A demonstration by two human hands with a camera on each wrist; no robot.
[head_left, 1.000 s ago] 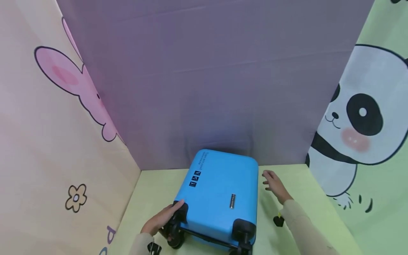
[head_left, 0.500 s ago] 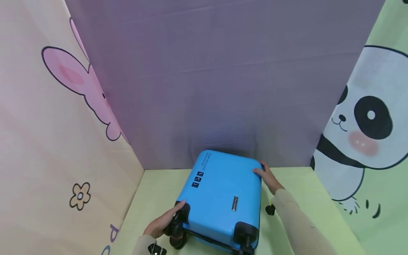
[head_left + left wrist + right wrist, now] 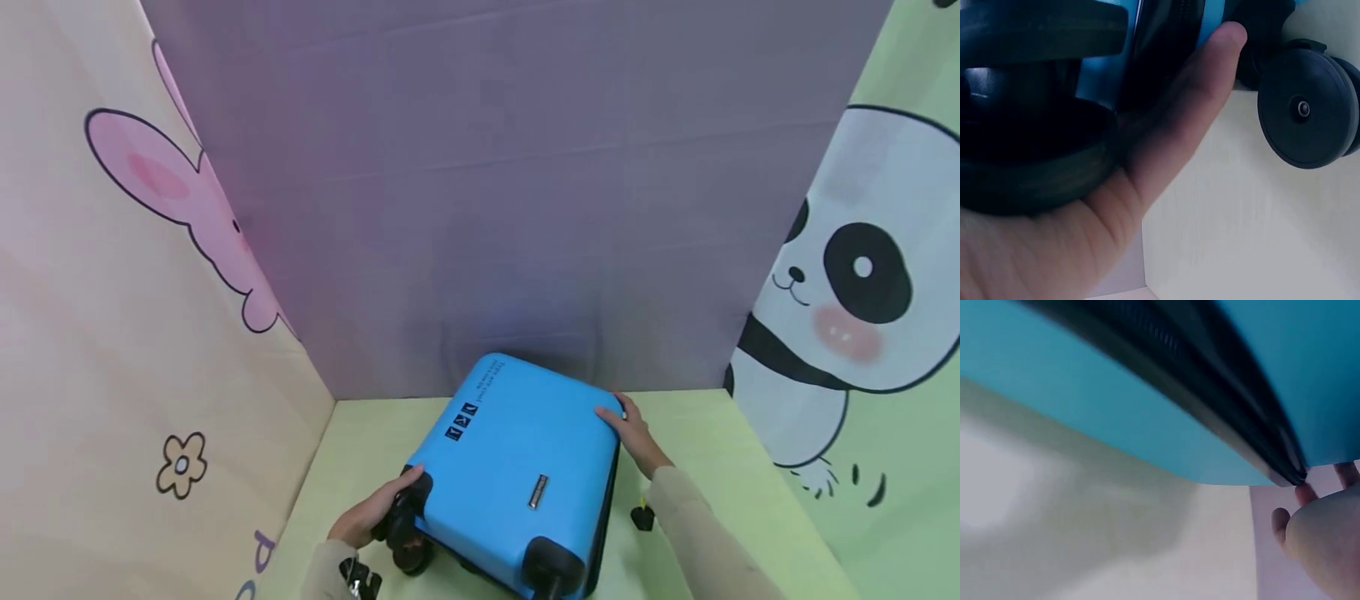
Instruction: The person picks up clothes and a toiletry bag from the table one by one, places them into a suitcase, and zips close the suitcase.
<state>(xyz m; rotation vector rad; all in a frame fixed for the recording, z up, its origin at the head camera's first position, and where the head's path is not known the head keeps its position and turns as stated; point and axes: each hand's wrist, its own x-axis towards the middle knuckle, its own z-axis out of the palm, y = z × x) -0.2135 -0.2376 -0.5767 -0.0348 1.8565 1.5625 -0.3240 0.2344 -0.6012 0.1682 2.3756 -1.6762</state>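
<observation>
A bright blue hard-shell suitcase (image 3: 517, 458) lies on its side on the pale table, skewed, with its wheels toward me. My left hand (image 3: 375, 510) grips the near left corner beside a black wheel (image 3: 411, 552), thumb on the corner guard. In the left wrist view a finger of that hand (image 3: 1172, 134) runs along the zip side, between the wheels. The right hand (image 3: 633, 433) holds the far right corner, its thumb on the blue face. From the right wrist, its fingertips (image 3: 1305, 495) touch the corner near the black zip seam (image 3: 1210, 394). Some fingers are hidden behind the suitcase.
Behind the suitcase rises a purple-grey backdrop (image 3: 480, 192), close to its far end. A beige panel (image 3: 112, 375) with a pink rabbit stands at left, a green panel with a panda (image 3: 862, 275) at right. Small black tags (image 3: 642, 517) hang at the wrists.
My right hand has moved in from beside the suitcase and taken its far right corner. The suitcase has turned slightly clockwise, its near end swinging left. The left hand stays on its corner.
</observation>
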